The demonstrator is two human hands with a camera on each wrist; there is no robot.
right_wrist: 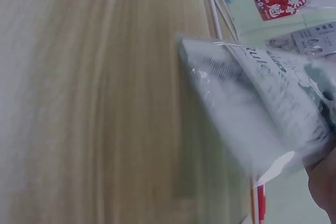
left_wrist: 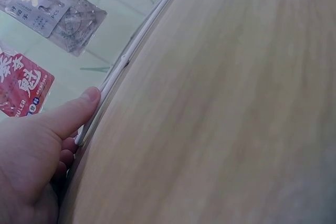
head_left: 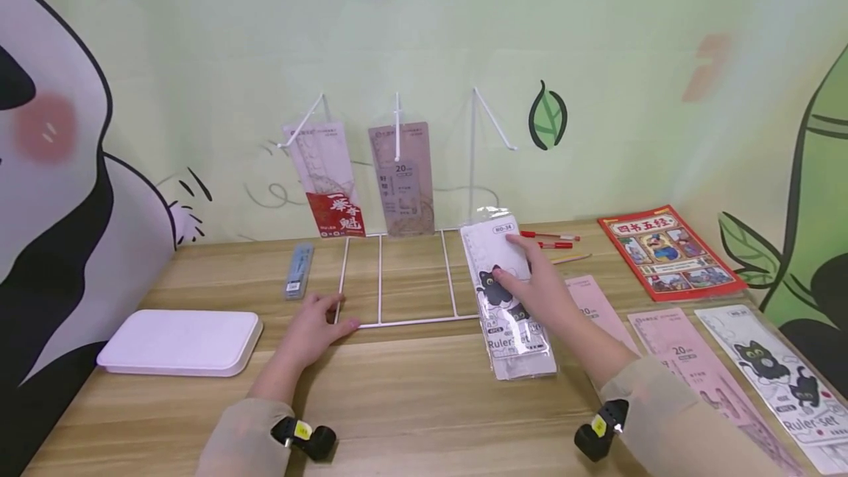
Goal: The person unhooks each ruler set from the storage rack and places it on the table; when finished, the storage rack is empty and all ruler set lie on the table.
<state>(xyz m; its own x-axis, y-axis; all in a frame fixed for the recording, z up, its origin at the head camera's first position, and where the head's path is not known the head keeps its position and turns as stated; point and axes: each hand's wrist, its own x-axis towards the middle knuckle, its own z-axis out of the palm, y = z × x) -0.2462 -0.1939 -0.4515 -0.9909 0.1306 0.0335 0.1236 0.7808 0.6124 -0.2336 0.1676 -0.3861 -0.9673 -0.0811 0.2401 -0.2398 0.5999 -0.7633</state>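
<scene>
The cat ruler-set packet is gripped, apparently at its top, by the right hand; at its 9 o'clock, the white wire rack base is pressed by the left hand, fingers straight.

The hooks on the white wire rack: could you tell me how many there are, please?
3: the left hook and middle hook each hold a ruler pack; the right hook is bare.

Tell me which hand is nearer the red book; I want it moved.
Right. The right hand holds the cat ruler pack, left of the red book; the left hand rests at the wire rack's front left corner, much farther off.
</scene>
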